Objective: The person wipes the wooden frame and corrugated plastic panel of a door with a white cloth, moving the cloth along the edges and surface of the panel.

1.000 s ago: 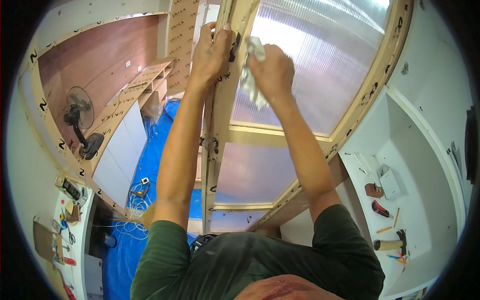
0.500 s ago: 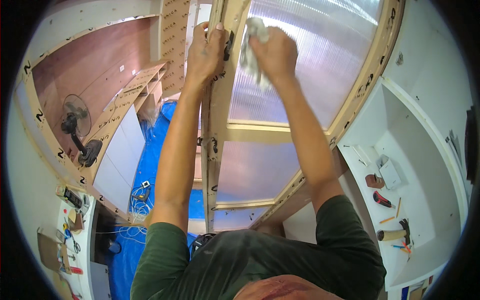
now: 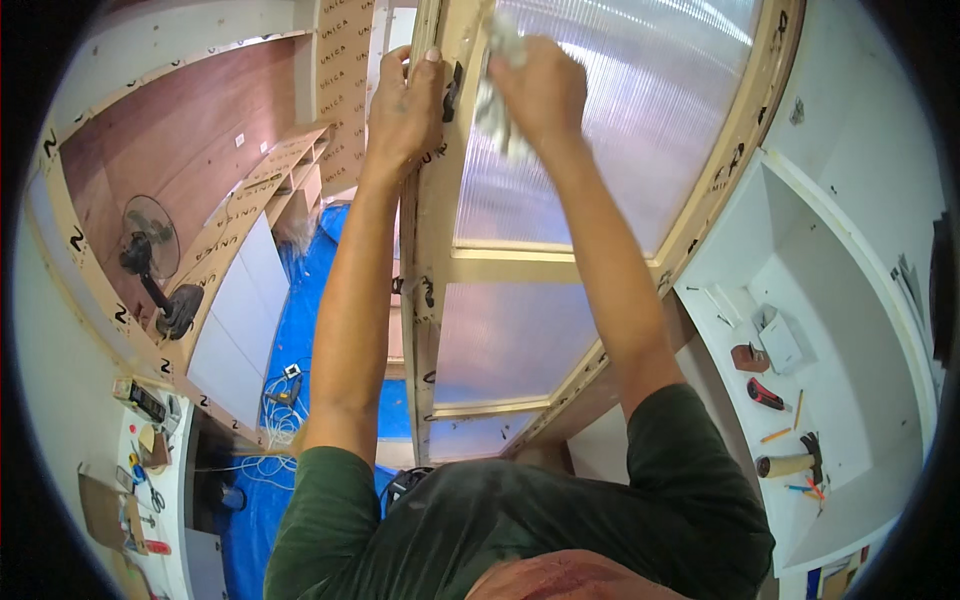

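Observation:
In front of me stands a wooden-framed door [image 3: 520,268] with ribbed translucent panels [image 3: 620,130]. My left hand [image 3: 408,105] is closed around the left edge of its frame, thumb on the near face. A crumpled whitish cloth [image 3: 494,105] is bunched in my right hand [image 3: 545,95], with its ends hanging out above and below the fist. The cloth lies at the left border of the upper panel, where panel and frame meet. It is slightly smeared by motion. Dark marks and a black strip [image 3: 453,92] show on the frame beside my left hand.
To the right, a white shelf unit [image 3: 850,330] holds a hammer [image 3: 790,466], a red utility knife [image 3: 766,394] and pencils. A black fan [image 3: 155,260] stands on the left cabinet. Blue sheeting [image 3: 315,300] covers the floor, with cables [image 3: 275,415] on it. Scissors [image 3: 155,497] lie on the left ledge.
My right hand and the cloth have shifted slightly left and up, toward the frame at the panel's left border. The left hand keeps its hold on the door edge.

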### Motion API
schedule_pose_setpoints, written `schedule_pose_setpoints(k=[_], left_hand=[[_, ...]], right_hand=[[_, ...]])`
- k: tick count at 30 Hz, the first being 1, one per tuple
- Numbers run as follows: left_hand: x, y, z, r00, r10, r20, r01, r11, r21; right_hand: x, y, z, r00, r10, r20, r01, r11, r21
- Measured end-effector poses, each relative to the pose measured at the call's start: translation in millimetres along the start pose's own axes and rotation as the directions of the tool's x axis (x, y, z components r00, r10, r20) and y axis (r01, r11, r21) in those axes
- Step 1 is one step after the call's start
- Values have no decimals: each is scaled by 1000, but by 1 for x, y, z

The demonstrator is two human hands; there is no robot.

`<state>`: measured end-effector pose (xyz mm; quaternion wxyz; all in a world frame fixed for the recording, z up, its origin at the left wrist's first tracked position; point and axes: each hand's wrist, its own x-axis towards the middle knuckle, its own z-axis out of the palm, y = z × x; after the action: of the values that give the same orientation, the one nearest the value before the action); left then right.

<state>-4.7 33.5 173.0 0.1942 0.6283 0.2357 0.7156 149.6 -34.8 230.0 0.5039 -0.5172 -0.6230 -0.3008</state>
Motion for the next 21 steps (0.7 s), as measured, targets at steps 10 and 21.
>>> schedule_pose_setpoints(k=[10,21], left_hand=[[-5,-3,1,994,67,-81,-70,997,-24],[-6,5,1,996,64,-68,-66,998,-26]], right_hand=[[6,23,-19,999,37,34,-44,968,249],[-24,3,8,993,-121,-6,121,992,-40]])
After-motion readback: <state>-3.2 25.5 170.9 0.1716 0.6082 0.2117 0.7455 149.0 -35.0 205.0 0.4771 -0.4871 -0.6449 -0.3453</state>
